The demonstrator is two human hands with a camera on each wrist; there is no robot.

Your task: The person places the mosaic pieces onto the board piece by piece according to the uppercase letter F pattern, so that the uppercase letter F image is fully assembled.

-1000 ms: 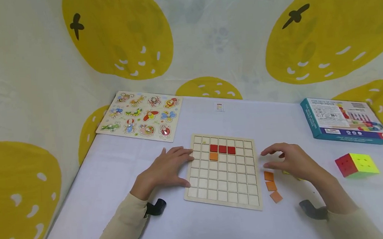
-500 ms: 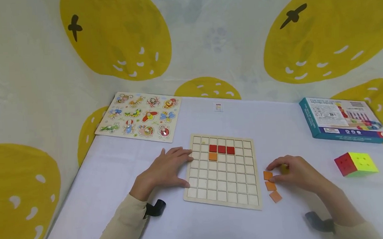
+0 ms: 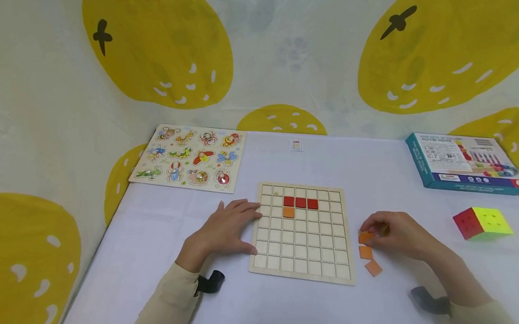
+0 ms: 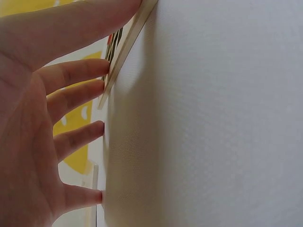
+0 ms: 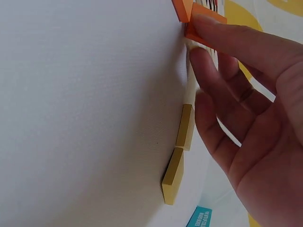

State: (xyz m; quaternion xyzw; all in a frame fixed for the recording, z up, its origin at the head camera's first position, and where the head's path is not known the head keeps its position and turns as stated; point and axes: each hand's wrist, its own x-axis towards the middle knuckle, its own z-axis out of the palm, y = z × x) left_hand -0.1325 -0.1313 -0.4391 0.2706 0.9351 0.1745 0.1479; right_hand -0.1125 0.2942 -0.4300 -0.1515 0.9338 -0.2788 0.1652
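My left hand (image 3: 228, 231) lies with spread fingers at the left edge of a wooden grid board (image 3: 303, 274); thumb and fingertips touch its frame. Set in the grid are three red tiles (image 3: 300, 202) in a row and an orange tile (image 3: 288, 212) below the leftmost. Right of the board, my right hand (image 3: 399, 232) pinches a loose orange tile (image 3: 364, 236) between thumb and fingers. Two more orange tiles (image 3: 365, 252) lie just below it. In the right wrist view, two yellow tiles (image 5: 185, 126) lie beneath the hand, mostly hidden in the head view.
An insect puzzle board (image 3: 192, 158) lies at the back left. A small printed card (image 3: 296, 145) is behind the grid board. To the right are a toy box (image 3: 466, 161) and a puzzle cube (image 3: 482, 222). Printed cloth hangs behind the table.
My right hand came down from beside the board to the orange tiles and now pinches the topmost one, which has shifted slightly. The left hand stays in place.
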